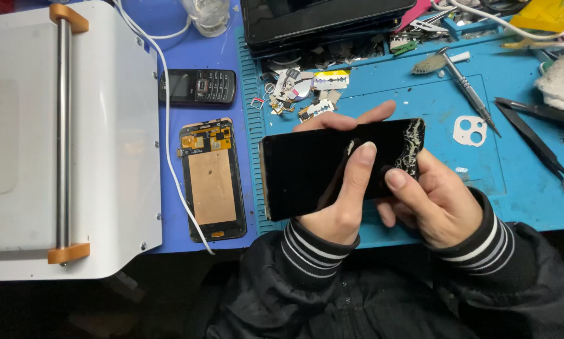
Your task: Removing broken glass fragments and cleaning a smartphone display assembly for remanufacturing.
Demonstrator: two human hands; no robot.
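left hand (pixel 338 201) gripped black phone screen (pixel 313 169) | right hand (pixel 435 204) pinched its cracked end | tweezers (pixel 536 141) lay right of hands

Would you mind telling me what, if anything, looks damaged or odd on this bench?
The black phone screen, held by the left hand and right hand, has a whitish shattered patch at its right end. Beside it on the blue mat lies an opened display panel, copper backing exposed.
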